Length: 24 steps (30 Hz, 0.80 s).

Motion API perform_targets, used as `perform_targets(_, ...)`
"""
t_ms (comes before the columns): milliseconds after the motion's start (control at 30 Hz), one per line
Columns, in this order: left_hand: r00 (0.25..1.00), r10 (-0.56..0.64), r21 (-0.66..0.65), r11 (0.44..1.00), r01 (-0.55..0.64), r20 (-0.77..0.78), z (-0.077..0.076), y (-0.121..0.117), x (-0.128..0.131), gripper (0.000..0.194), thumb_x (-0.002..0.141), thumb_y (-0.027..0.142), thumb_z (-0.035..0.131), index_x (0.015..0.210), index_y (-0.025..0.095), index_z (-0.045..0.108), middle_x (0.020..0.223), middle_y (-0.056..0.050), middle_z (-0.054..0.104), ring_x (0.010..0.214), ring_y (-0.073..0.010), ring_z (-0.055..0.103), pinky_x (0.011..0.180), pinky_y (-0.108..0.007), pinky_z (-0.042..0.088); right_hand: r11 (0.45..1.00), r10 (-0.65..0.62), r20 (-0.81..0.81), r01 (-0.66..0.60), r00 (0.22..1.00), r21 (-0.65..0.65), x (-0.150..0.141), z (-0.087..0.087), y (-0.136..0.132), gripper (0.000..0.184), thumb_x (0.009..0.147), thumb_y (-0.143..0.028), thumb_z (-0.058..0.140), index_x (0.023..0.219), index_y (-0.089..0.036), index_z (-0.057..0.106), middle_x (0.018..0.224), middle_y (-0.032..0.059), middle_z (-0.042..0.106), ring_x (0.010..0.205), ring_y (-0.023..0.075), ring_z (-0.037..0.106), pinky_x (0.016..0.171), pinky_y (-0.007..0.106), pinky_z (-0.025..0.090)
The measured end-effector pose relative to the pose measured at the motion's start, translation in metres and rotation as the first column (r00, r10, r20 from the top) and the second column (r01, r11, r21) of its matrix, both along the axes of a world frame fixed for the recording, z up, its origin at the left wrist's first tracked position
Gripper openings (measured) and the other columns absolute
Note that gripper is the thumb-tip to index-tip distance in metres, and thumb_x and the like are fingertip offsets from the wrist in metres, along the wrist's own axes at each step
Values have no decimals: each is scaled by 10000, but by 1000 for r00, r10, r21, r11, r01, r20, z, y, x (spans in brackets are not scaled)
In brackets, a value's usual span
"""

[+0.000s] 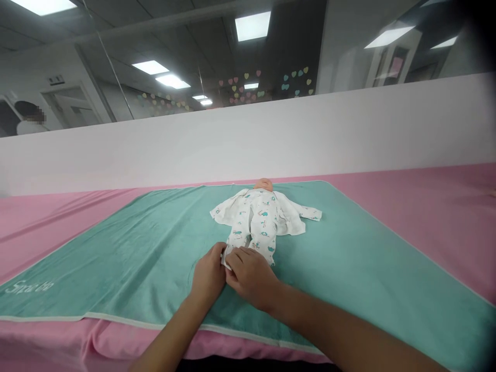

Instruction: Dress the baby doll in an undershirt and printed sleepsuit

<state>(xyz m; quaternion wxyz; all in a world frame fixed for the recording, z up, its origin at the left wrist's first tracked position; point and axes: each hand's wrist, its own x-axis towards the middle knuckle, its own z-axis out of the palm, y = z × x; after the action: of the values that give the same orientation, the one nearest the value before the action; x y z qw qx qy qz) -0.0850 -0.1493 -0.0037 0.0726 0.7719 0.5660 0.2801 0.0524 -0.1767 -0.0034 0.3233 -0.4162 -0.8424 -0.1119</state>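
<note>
A baby doll lies on its back with its head at the far end. White baby trousers with a teal animal print cover its legs and most of its front. Under them, a matching white top spreads out to both sides, one sleeve stretched to the right. My left hand is closed on the cuff of the left trouser leg. From the right, my right hand has its fingers curled over the same cuff. The doll's feet are hidden.
Beneath the doll lies a teal towel with a white edge, on a pink cloth. A white low wall runs behind, topped by glass with reflections. A person shows at the far left.
</note>
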Motion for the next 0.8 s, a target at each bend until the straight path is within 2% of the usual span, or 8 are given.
perform_targets(200,996,-50,16,999,52,-78,6,-2,-16,367,689,100,436,1019,225,534,980,-22,621,849,-181,575,706,-270,421,989,-136,91,141,987,-52,0,3,-4,138,863,-294,429,881,-162,468,830,53,535,765,197,477,667,341,356)
perform_targets(300,988,-102,-16,995,100,-119,12,-4,-29,398,685,87,412,1035,232,535,1025,-18,611,871,-183,577,716,-285,438,987,-127,129,138,984,-84,-2,3,-9,118,833,-269,451,886,-164,466,814,55,534,763,203,478,679,354,347)
perform_targets(367,984,-153,-71,987,147,-91,14,-5,-37,429,667,62,391,1028,239,541,1031,-7,612,897,-171,576,755,-285,448,992,-66,160,82,985,-93,-4,1,-13,128,794,-238,467,895,-159,467,817,60,541,769,206,478,699,363,341)
perform_targets(467,975,-223,-107,970,219,-27,13,-8,-47,482,636,22,347,1022,236,541,1063,-2,593,968,-150,559,823,-281,455,986,161,224,-148,961,-71,-5,-1,-15,121,783,-246,446,861,-159,479,794,47,551,746,184,472,705,349,332)
perform_targets(567,974,-226,34,973,226,-6,12,-14,-49,537,621,-11,303,1047,229,525,1171,-16,520,1079,-152,500,868,-300,453,953,304,193,-300,933,-51,5,2,-10,145,828,-278,399,815,-172,497,739,17,554,709,148,466,685,308,323)
perform_targets(667,966,-258,170,951,258,-26,15,-21,-36,409,739,38,339,1044,232,530,1185,-29,508,1092,-165,491,884,-322,454,988,123,20,-120,992,-101,32,10,1,229,869,-315,367,754,-171,502,700,10,549,658,121,456,624,269,303)
perform_targets(733,933,-347,187,914,360,-97,18,-22,-21,289,807,132,406,1039,239,541,1153,-34,534,1083,-178,496,895,-339,450,981,-18,-22,14,1000,-193,57,13,6,300,884,-358,361,683,-170,479,641,-6,521,596,102,433,568,249,274)
perform_targets(800,874,-445,159,865,476,-196,20,-21,-2,262,805,222,499,1063,242,537,1143,-40,551,1114,-202,473,935,-377,420,961,-75,8,75,997,-265,81,12,8,322,874,-408,393,672,-171,475,635,-16,515,582,95,434,548,240,258)
